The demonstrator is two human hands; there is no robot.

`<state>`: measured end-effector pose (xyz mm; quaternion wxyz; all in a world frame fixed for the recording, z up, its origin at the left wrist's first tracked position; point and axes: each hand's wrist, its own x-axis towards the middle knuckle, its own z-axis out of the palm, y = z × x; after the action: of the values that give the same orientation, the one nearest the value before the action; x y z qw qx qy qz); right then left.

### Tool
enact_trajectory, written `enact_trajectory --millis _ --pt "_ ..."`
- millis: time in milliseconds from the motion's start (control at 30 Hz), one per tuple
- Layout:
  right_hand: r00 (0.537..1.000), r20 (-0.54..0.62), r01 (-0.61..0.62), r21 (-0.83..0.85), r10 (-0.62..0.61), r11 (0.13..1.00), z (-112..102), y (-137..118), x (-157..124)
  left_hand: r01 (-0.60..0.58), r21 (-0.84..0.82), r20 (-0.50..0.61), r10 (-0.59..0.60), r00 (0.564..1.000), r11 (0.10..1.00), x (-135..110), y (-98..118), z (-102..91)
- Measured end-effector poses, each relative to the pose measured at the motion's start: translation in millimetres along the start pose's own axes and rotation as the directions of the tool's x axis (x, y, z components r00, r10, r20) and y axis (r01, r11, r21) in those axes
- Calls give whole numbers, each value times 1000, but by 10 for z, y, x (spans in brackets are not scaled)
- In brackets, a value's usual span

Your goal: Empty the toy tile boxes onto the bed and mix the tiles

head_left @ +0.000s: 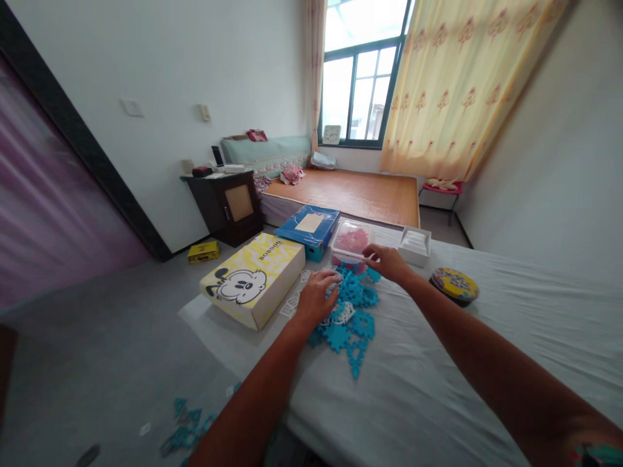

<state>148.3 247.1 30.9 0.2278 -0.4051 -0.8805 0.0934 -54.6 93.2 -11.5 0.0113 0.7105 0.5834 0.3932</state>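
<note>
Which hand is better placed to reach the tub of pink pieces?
Right, probably. The right hand hovers at the near edge of the tub. The left hand lies farther back on the blue pieces, nearer the yellow box.

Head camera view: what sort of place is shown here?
Most likely a bedroom in a home: a mat-covered bed, a dark bedside cabinet beside it, and yellow patterned curtains at the window.

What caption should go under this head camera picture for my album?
Left hand and right hand at a pile of blue plastic pieces beside a yellow box.
</note>
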Motion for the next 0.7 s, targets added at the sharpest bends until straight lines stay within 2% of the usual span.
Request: enact_trajectory --millis 67,167,233,300,400,533,700 --pt "999 1 49 -123 -50 991 59 -35 41 -22 -3 -17 22 1000 1000 -13 -27 16" --pt "997 64 59 -310 -41 949 100 -74 64 -41 -6 -37 41 999 999 -31 -57 30" --pt "993 107 79 -370 -42 926 97 -90 51 -48 -10 -46 48 998 999 -41 -72 42" --pt "992 100 113 -400 -80 910 93 -107 12 -56 -16 -52 56 997 998 -48 -82 55" --pt "994 36 113 -390 -107 914 106 -135 -67 -59 -21 -68 58 996 998 -50 -88 66" --pt "993 -110 -1 -393 -46 919 112 -126 -104 -30 -3 -65 29 997 1000 -31 -69 26" --pt "968 -247 -120 -343 34 932 3 83 -44 30 95 15 -32 999 995 117 -6 -110"
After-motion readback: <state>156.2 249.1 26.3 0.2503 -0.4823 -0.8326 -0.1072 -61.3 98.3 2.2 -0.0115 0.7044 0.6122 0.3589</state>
